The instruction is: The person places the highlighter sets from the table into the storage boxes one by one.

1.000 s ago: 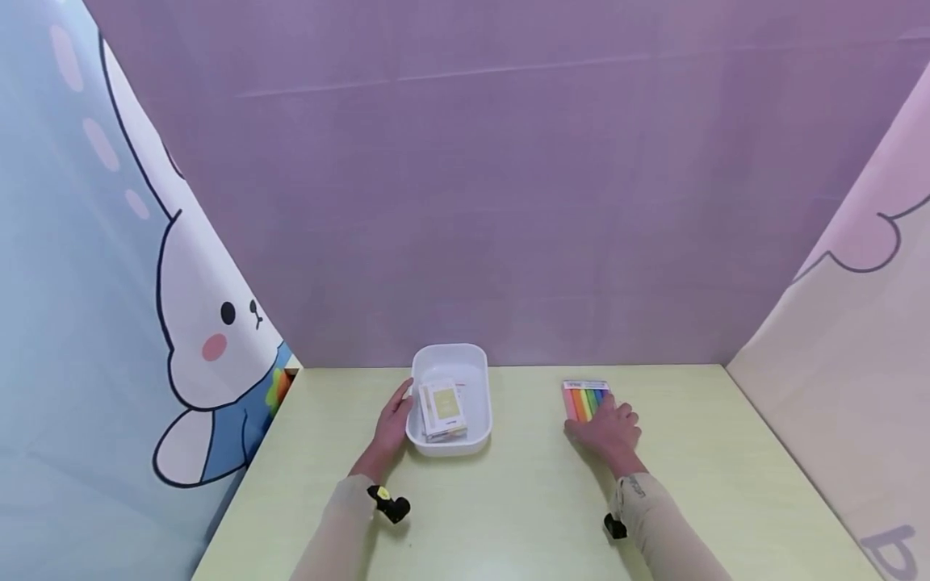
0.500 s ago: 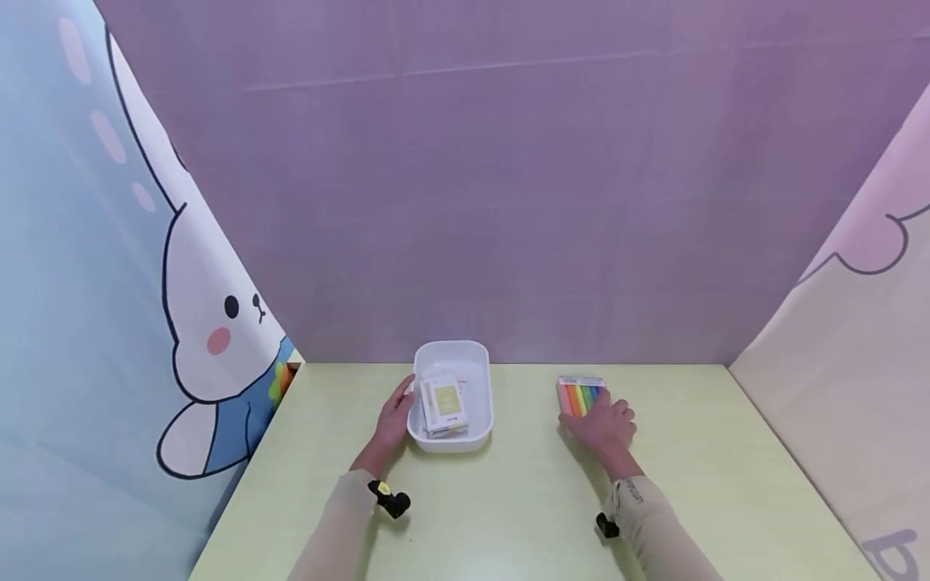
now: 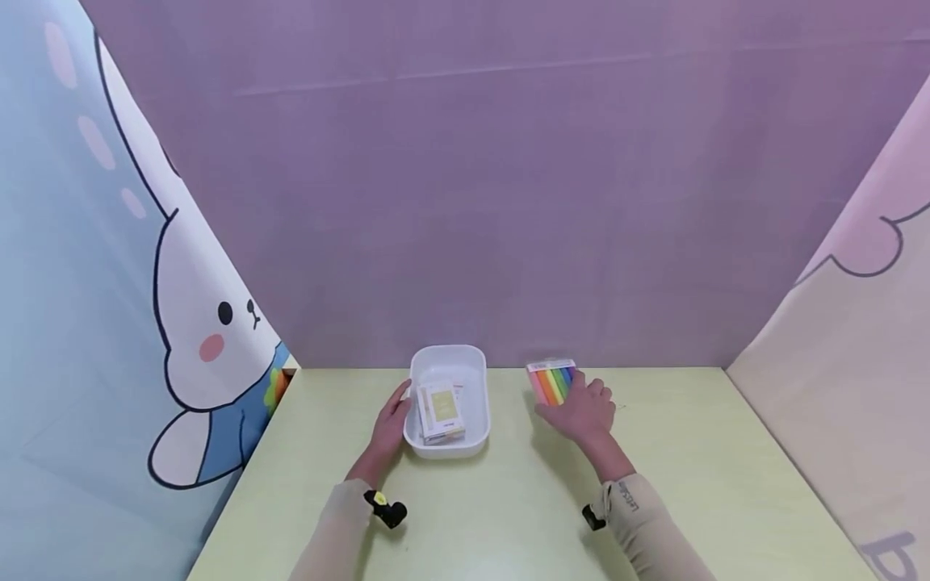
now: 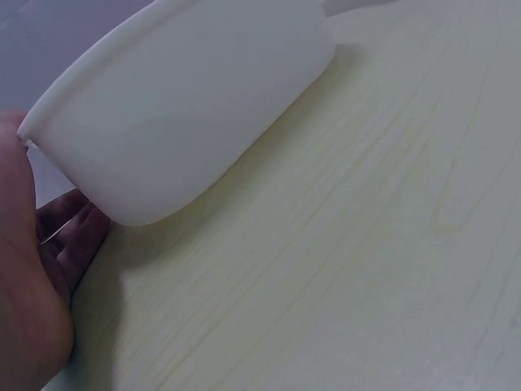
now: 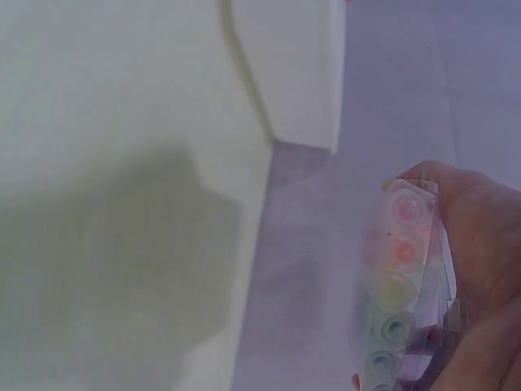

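Observation:
A white plastic basin (image 3: 475,403) stands on the table, with small white-and-yellow boxes (image 3: 441,410) stacked inside it. My left hand (image 3: 390,420) holds the basin's left side; the left wrist view has the thumb at the rim and the fingers against the outer wall (image 4: 187,114). To the basin's right, my right hand (image 3: 587,410) grips a clear pack of rainbow-coloured pens (image 3: 550,383) by its right and near edges. Round pen ends (image 5: 404,251) face the right wrist camera, and the pack is raised off the table. The fingers beneath the pack are partly hidden.
The pale wooden table (image 3: 501,516) ends at a purple backdrop (image 3: 508,242) behind the basin. A blue curtain with a cartoon rabbit (image 3: 211,323) hangs at the left, and a pink-and-cream one (image 3: 843,363) at the right.
My right hand has picked up the pack of pens and carried it left and slightly away, towards the basin. The left hand and basin stay in place.

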A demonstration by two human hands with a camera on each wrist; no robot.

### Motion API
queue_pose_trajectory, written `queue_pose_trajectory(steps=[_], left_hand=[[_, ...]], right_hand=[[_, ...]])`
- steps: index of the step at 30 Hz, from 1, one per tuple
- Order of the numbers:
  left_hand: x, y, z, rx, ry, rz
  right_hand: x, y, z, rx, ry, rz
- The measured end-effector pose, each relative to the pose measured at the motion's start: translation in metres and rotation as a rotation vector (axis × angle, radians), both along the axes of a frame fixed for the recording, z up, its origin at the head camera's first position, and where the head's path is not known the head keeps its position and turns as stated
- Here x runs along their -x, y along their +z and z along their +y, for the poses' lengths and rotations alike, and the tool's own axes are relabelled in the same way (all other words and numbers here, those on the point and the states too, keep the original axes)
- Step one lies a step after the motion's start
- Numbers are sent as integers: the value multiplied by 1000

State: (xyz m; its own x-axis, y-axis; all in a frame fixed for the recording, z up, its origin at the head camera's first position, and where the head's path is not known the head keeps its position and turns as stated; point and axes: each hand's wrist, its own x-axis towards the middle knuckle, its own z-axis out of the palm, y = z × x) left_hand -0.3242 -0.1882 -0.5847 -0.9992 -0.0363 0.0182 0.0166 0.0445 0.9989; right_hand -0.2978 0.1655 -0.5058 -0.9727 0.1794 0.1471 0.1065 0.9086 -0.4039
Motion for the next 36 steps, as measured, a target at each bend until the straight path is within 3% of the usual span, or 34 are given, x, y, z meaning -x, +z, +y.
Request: queue_pose_trajectory(steps=[5,8,12,18,25,31,36], left_hand=[[5,-12,0,11,22,9],[7,-24,-2,22,51,13],[6,-29,-4,38,65,17],[9,-27,-3,34,81,13],[11,-22,2,-9,50,-13],[8,-18,4,21,64,42],[8,-19,6,21,60,40]], right_hand=[[0,15,-17,5,9,28],[-1,24,-30,23,17,8],[-1,36,-50,44,32,-13],[4,50,-77,35,58,-18],[3,64,-102,37,79,-23],[3,77,-122,60,104,10],[1,82,-136,70,107,-5]])
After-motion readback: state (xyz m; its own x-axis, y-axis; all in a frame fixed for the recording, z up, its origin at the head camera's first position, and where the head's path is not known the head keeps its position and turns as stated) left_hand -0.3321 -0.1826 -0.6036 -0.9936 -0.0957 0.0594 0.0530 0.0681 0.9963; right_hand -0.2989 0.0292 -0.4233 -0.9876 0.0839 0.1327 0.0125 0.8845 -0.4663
